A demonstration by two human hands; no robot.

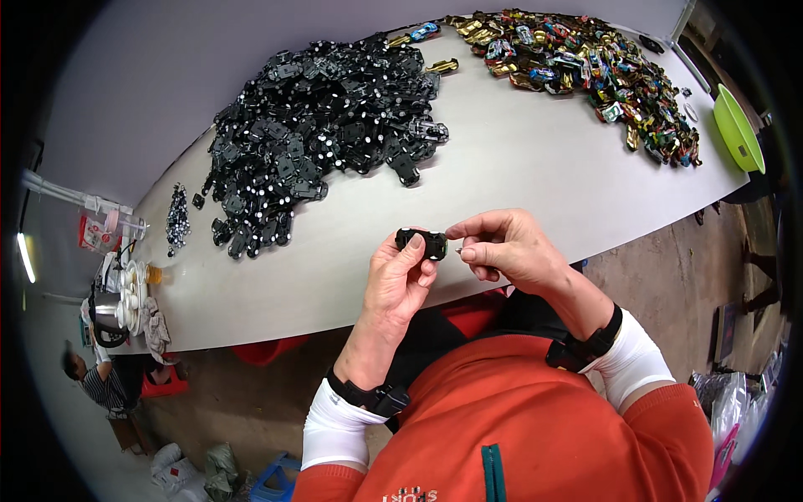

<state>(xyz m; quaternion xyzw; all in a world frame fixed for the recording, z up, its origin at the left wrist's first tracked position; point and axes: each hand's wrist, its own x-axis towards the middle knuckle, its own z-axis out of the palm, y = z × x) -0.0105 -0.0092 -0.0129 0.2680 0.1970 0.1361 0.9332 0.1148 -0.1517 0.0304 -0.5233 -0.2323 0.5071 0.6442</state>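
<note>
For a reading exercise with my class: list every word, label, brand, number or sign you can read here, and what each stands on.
Red top: lettering near the picture's lower edge, upside down; wording not copied here.
Green basin: dark label, too small to read.
White sack: red marks, too blurred.
Red-and-white package: any print too small.
Colourful car shells: any markings too small.
Black car part in the left hand: no readable text.

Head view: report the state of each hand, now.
Left hand: closed, holding a black toy-car base.
Right hand: thumb and fingers pinched on a tiny piece, too small to identify.
</note>
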